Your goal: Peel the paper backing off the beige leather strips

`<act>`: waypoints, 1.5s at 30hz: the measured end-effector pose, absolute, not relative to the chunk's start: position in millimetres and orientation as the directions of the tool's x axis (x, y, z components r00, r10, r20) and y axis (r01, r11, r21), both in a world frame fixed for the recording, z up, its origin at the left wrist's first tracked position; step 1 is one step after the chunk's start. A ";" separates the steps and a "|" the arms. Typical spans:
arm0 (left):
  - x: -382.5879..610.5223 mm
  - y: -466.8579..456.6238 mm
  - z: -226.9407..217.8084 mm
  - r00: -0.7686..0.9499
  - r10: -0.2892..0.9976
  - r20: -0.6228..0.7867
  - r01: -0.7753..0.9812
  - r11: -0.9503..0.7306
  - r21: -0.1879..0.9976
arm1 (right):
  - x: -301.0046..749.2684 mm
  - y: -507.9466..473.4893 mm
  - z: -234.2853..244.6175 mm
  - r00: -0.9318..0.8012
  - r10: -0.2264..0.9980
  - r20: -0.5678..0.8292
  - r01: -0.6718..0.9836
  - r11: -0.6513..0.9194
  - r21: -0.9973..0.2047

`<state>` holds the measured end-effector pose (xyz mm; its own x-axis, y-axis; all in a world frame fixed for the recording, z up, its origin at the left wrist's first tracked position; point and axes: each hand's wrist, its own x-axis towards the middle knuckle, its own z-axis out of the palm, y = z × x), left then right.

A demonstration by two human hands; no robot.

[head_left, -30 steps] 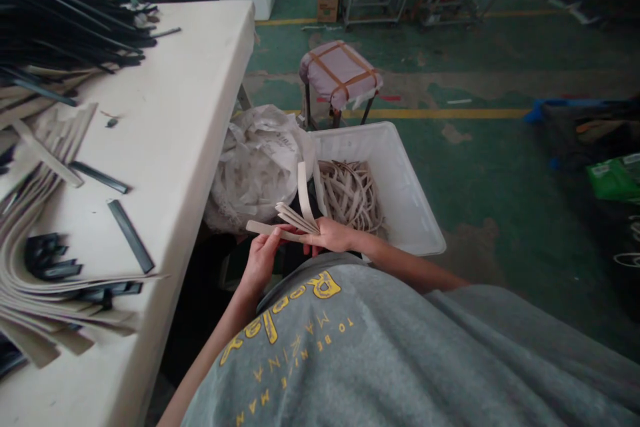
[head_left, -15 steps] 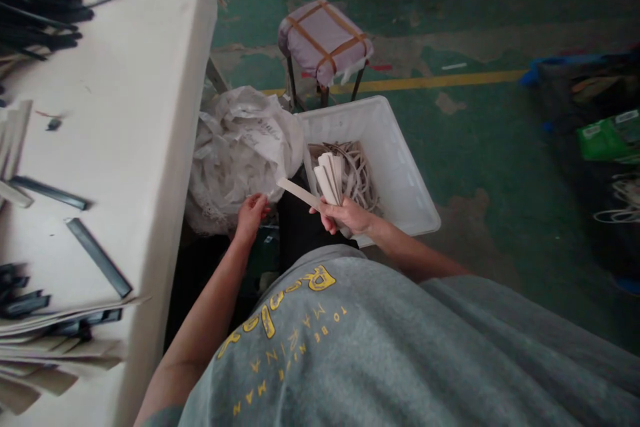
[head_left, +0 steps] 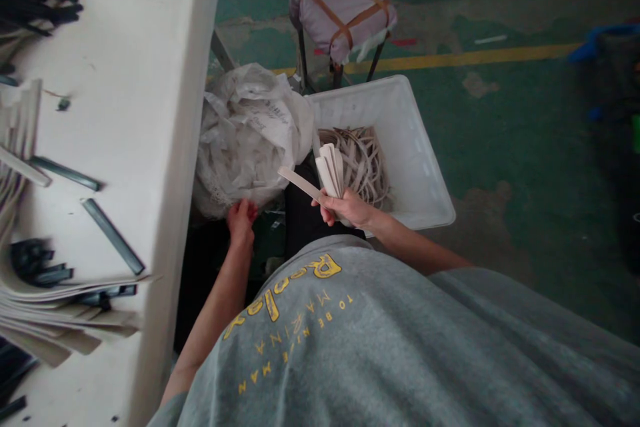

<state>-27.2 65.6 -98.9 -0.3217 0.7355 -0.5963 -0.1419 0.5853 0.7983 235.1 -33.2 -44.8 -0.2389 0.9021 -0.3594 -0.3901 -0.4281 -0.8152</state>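
My right hand [head_left: 347, 207] is closed round a bundle of pale flat strips [head_left: 327, 170], which fan upward above my lap; one strip juts out to the left. It hovers at the near left corner of a white plastic bin [head_left: 420, 147] holding a tangle of similar beige strips [head_left: 363, 160]. My left hand [head_left: 241, 220] reaches down to the lower edge of a crumpled white plastic bag [head_left: 253, 134], its fingers curled against the bag. I cannot make out anything in it.
A white table [head_left: 150, 114] runs along my left with black bars [head_left: 113, 235], black rods and stacked beige sheets [head_left: 60, 320]. A padded stool [head_left: 343, 4] bound with brown tape stands behind the bin on the green floor with a yellow line.
My left hand let go of the strips and dropped left to the plastic bag. My right hand kept the bundle and turned it upright.
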 end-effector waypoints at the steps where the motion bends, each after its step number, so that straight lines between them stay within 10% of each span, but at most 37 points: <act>1: -27.2 67.1 -98.0 -0.317 0.718 -0.619 -0.155 0.605 0.781 | 233.9 -32.7 -44.8 -0.241 0.903 -0.356 -0.389 -0.425 -0.817; 29: -1.0 -13.3 -4.0 0.154 0.562 -0.812 -0.326 0.805 0.496 | 215.2 -27.2 -24.0 -0.214 0.905 -0.366 -0.316 -0.419 -0.851; 45: 4.3 21.4 16.3 0.031 0.678 -0.734 -0.596 0.602 0.531 | 214.8 -68.2 11.7 -0.249 0.921 -0.299 0.248 -0.238 -0.939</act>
<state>4.3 21.4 16.3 0.0310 0.6781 -0.7343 -0.5965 0.6021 0.5307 214.8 -68.2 11.7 -0.2488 0.9212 -0.2992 0.2482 -0.2379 -0.9390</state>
